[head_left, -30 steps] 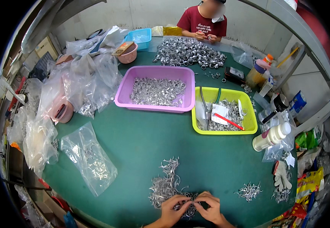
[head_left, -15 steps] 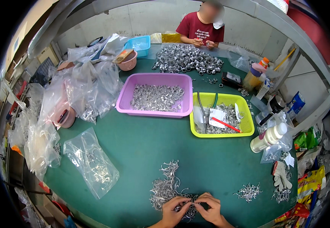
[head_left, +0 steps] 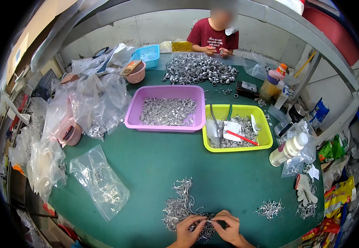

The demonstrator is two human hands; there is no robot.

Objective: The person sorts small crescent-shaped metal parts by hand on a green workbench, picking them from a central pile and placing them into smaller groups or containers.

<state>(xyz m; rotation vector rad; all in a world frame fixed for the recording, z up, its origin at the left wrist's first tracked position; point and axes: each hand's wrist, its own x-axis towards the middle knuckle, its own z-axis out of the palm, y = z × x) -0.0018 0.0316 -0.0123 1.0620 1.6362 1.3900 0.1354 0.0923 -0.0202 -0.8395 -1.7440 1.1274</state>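
Head view shows us a matte green table [head_left: 154, 165] strewn with small bright metal parts. At the near edge we see our two hands meeting over a tangled pile of thin, bent silvery clips [head_left: 179, 204]. Our left hand [head_left: 189, 226] and right hand [head_left: 228, 225] are both curled, fingertips pinched together on one small metal piece [head_left: 208, 220] between them, just above the pile's near end; its exact shape is too small for us to tell. A smaller heap of the same wiry clips [head_left: 269, 208] lies to the right, well apart from the hands. Farther back sit a shallow purple plastic tray [head_left: 166, 113] filled with shiny rings and, touching its right side, a yellow-green slotted tray [head_left: 237, 128] holding more metal bits, pliers and a red-handled tool. Beyond them a broad mound of glinting rings [head_left: 200, 73] spreads before another person in a dark red shirt [head_left: 212, 37], whose hands are close together at the table's far edge. Crinkled clear plastic bags [head_left: 99, 186] lie on the left, one flat with parts inside. A white bottle [head_left: 288, 149] lies tilted on the right.
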